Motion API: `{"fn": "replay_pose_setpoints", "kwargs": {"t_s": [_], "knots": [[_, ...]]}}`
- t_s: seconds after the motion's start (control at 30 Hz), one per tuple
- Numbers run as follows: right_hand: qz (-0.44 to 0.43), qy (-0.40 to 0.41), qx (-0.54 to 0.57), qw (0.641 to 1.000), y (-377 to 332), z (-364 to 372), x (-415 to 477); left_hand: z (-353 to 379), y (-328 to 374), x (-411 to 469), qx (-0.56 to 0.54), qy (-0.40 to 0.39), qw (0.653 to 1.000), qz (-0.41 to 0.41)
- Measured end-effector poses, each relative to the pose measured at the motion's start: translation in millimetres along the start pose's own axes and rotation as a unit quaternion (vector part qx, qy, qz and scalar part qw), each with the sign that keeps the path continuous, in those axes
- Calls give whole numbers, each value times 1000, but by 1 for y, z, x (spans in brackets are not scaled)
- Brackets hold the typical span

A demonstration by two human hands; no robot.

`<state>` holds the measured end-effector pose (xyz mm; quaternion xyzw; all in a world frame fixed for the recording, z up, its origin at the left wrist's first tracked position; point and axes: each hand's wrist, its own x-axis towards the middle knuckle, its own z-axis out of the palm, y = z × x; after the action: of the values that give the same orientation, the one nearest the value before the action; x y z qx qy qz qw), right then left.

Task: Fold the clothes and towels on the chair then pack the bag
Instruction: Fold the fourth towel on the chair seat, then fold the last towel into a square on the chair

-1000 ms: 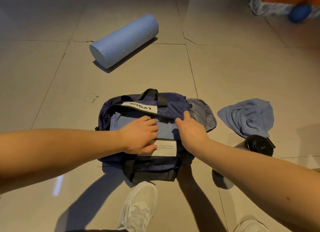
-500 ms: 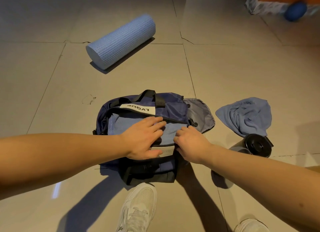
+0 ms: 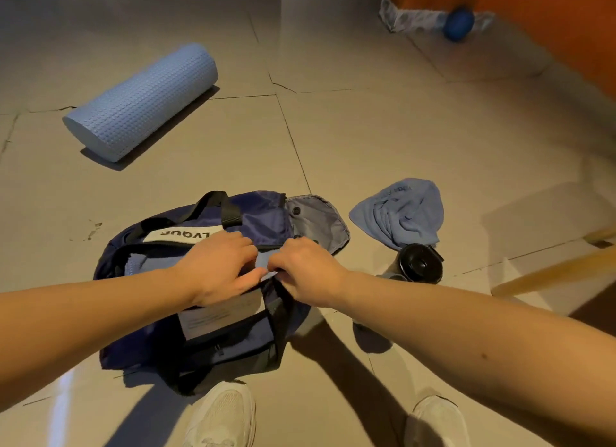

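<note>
L hand (image 3: pixel 216 268) flat, fingers straight, pressing cloth (image 3: pixel 141 263) into bag (image 3: pixel 263 218), R hand (image 3: pixel 308 271) pinching bag's opening edge, towel (image 3: pixel 405 210) w/ bottle (image 3: pixel 420 263) just beside, on floor (image 3: pixel 366 130) right of bag

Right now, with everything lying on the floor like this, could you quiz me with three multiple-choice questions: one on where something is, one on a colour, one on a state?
1. Relative to the bag, where is the loose towel?
A. inside it
B. on the floor to its right
C. underneath it

2. What colour is the ball far off in the corner?
A. blue
B. yellow
C. white

3. The bag's top is:
A. zipped shut
B. open, with light blue cloth inside
C. tied with rope

Answers:
1 B, the towel lies on the tiles beside the bottle, clear of the bag.
2 A, the ball is plainly blue.
3 B, the cloth shows through the gaping top.
</note>
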<state>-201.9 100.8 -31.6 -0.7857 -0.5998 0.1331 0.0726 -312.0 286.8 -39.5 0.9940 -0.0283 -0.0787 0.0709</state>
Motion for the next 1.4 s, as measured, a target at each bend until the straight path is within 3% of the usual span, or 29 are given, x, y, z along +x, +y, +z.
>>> {"fn": "replay_pose_setpoints", "kwargs": {"t_s": [0.07, 0.2, 0.43, 0.53, 0.67, 0.8, 0.9, 0.97, 1.03, 1.17, 1.4], "knots": [[27, 26, 12, 999, 18, -11, -3, -7, 8, 21, -31, 30, 999, -18], [199, 42, 56, 978, 91, -42, -10, -16, 27, 85, -66, 50, 996, -12], [398, 6, 101, 912, 244, -56, -52, 5, 81, 223, -82, -19, 996, -30], [433, -42, 99, 895, 284, -27, -81, 37, 100, 269, -66, -59, 996, -16], [418, -100, 107, 896, 313, 25, -115, 83, 120, 313, -37, -103, 994, 12], [387, -61, -12, 920, 327, 54, -129, 121, 124, 337, 9, -113, 993, 34], [405, -2, -26, 914, 334, 54, -131, 127, 123, 351, 34, -69, 996, 36], [431, 72, 69, 897, 335, 42, -132, 113, 125, 356, 16, -28, 998, 48], [463, 160, 189, 851, 334, 19, -133, 81, 133, 356, -81, 6, 997, 18], [480, 295, 255, 786, 321, -66, -140, -15, 158, 361, -292, 68, 953, -45], [477, 446, 303, 694, 248, -247, -192, -216, 237, 324, -403, 204, 892, -13]]}}
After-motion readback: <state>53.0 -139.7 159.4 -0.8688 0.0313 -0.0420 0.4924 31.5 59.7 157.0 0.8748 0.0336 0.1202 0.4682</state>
